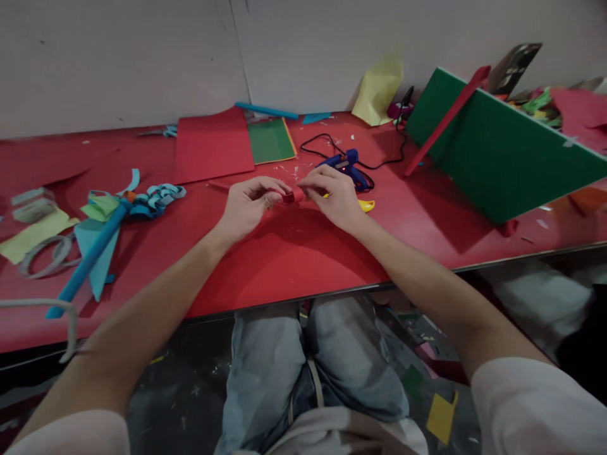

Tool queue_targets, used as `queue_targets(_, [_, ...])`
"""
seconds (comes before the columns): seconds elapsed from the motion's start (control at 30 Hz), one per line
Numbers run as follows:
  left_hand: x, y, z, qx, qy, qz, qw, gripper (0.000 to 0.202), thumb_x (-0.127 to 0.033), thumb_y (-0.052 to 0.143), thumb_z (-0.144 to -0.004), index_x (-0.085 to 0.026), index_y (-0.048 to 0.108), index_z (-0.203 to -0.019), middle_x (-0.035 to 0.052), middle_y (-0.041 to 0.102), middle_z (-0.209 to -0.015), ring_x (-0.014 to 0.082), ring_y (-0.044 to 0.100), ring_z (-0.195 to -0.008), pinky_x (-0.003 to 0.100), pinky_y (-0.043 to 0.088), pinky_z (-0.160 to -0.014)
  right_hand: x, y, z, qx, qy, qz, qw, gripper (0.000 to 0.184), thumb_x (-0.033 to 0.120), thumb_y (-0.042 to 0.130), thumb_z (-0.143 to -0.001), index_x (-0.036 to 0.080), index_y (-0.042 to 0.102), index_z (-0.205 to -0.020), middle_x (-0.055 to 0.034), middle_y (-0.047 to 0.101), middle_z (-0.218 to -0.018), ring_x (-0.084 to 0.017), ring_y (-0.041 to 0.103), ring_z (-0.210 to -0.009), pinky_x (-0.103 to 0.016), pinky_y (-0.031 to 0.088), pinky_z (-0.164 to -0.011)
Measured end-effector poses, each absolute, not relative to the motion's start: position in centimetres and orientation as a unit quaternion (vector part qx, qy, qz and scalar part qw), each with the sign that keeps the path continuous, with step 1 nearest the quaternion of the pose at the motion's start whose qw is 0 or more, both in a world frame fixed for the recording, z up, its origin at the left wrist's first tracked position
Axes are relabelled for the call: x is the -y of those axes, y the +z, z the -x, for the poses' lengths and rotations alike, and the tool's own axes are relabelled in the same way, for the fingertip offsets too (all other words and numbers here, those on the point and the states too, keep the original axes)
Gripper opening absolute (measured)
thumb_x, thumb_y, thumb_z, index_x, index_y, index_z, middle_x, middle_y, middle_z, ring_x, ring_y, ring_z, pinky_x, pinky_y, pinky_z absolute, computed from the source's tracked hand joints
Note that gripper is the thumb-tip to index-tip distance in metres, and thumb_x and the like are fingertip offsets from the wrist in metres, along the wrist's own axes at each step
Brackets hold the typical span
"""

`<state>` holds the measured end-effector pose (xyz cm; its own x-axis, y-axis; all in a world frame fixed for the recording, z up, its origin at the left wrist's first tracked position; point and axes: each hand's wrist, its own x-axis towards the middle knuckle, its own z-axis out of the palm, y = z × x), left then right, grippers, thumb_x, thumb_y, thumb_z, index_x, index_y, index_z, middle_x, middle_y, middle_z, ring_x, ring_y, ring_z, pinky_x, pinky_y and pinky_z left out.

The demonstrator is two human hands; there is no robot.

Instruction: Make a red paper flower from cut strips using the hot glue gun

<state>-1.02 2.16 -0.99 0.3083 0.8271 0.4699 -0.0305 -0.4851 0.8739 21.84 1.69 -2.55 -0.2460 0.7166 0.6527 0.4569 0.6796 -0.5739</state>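
Between my two hands, just above the red table (265, 272), is a small curled strip of red paper (296, 195). My left hand (253, 201) pinches its left end with thumb and forefinger. At the other end, the fingers of my right hand (334, 193) close on the same curl. Behind my right hand lies a blue glue gun (348, 163) with a small red light and a black cord. A yellow piece (367, 206) partly shows from under that hand. Fine white scraps are scattered beyond my fingers.
A green board (497, 145) with a red strip over it leans at the right. Red (213, 145) and green sheets (270, 140) lie at the back. On the left are a blue paper tube (92, 262), tape rolls (45, 258) and a blue paper chain (159, 201).
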Motion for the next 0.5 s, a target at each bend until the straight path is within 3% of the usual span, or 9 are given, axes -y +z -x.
queue_targets(0.1, [-1.55,-0.81,0.71,-0.263,0.497,-0.704,0.435,0.039,-0.059,0.085,-0.086,-0.02,0.078,-0.081,0.0091,0.082,-0.093,0.0133,0.064,-0.061,0.031,0.055,-0.061,-1.67,-2.52,-21.78,0.764,0.207,0.391,0.47,0.028,0.018,0.057,-0.096,0.021,0.083,-0.108,-0.0044,0.079,-0.091,-0.017,0.07,-0.079,-0.033,0.057,-0.079])
queue_targets(0.2, [-1.22,-0.7,0.44,-0.256,0.501,-0.739,0.371,0.038,-0.059,0.083,-0.088,-0.022,0.081,-0.083,0.01,0.082,-0.103,0.02,0.074,-0.086,0.036,0.06,-0.08,-1.6,-2.25,-21.63,0.761,0.287,0.368,0.451,0.033,0.019,0.055,-0.096,0.019,0.082,-0.115,-0.0055,0.083,-0.103,-0.017,0.073,-0.085,-0.033,0.058,-0.083])
queue_targets(0.3, [-1.21,-0.77,0.39,-0.258,0.499,-0.787,0.255,0.038,-0.062,0.078,-0.092,-0.025,0.083,-0.086,0.0095,0.08,-0.117,0.0231,0.073,-0.107,0.039,0.056,-0.096,-1.52,-2.01,-21.44,0.748,0.345,0.347,0.449,0.031,0.029,0.058,-0.099,0.019,0.082,-0.114,-0.0057,0.083,-0.11,-0.017,0.074,-0.092,-0.033,0.059,-0.089])
queue_targets(0.4, [-1.2,-0.9,0.39,-0.266,0.485,-0.812,0.189,0.041,-0.064,0.071,-0.096,-0.026,0.083,-0.085,0.0071,0.081,-0.111,0.0227,0.071,-0.105,0.041,0.052,-0.101,-1.52,-2.09,-21.24,0.735,0.365,0.337,0.462,0.029,0.04,0.065,-0.099,0.019,0.082,-0.106,-0.0053,0.082,-0.104,-0.018,0.074,-0.092,-0.033,0.06,-0.089])
queue_targets(0.5, [-1.06,-0.85,0.29,-0.283,0.467,-0.815,0.195,0.048,-0.066,0.066,-0.098,-0.024,0.079,-0.079,0.0062,0.082,-0.099,0.0222,0.07,-0.097,0.04,0.051,-0.096,-1.62,-2.44,-21.03,0.712,0.367,0.34,0.493,0.031,0.035,0.071,-0.094,0.021,0.077,-0.122,-0.0018,0.08,-0.096,-0.015,0.073,-0.086,-0.031,0.061,-0.084])
